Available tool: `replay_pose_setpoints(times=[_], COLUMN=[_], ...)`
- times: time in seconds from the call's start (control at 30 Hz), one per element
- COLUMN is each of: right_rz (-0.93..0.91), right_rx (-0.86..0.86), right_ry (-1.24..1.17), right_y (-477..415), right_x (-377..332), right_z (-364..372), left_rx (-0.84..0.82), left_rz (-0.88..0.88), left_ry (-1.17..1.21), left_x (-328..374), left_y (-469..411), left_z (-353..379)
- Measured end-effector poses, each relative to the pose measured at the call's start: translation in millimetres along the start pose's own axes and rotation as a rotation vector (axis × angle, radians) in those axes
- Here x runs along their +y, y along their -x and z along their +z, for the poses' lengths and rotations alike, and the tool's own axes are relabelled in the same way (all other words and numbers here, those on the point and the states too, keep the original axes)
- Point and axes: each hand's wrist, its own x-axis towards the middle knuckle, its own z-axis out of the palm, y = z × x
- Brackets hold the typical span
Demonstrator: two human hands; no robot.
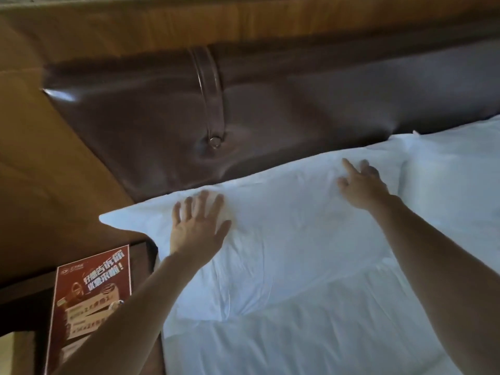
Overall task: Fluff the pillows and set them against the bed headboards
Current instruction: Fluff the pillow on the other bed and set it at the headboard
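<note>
A white pillow [284, 226] lies flat at the head of the bed, its far edge touching the brown padded headboard [270, 104]. My left hand [198, 226] rests flat on the pillow's left part with fingers spread. My right hand [361, 184] lies on its right part near the far edge, fingers apart, holding nothing. A second white pillow [454, 180] lies beside it on the right, also against the headboard.
White bed sheet [311, 336] covers the mattress in front of the pillows. A dark wooden nightstand [24, 299] stands to the left with a red printed card [92, 299] upright on it. A leather strap with a stud [213, 109] hangs on the headboard.
</note>
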Motion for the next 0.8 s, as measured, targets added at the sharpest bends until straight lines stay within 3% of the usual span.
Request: replay_pose_setpoints(times=[0.33, 0.53, 0.67, 0.8], right_rz=[-0.048, -0.142, -0.311, -0.373], right_rx=[0.274, 0.581, 0.883, 0.926], right_ry=[0.046, 0.005, -0.099, -0.156], right_y=[-49.9, -47.2, -48.0, -35.2], right_x=[25.3, 17.4, 21.3, 11.0], right_z=[69.7, 79.2, 69.5, 50.9], left_rx=[0.303, 0.338, 0.403, 0.459], left_rz=[-0.031, 0.038, 0.062, 0.132], left_ry=[-0.128, 0.024, 0.094, 0.114], left_x=[-0.1, -1.5, -14.9, -27.6], left_y=[-20.6, -6.9, -0.9, 6.9], left_z=[72.6, 66.9, 42.1, 14.7])
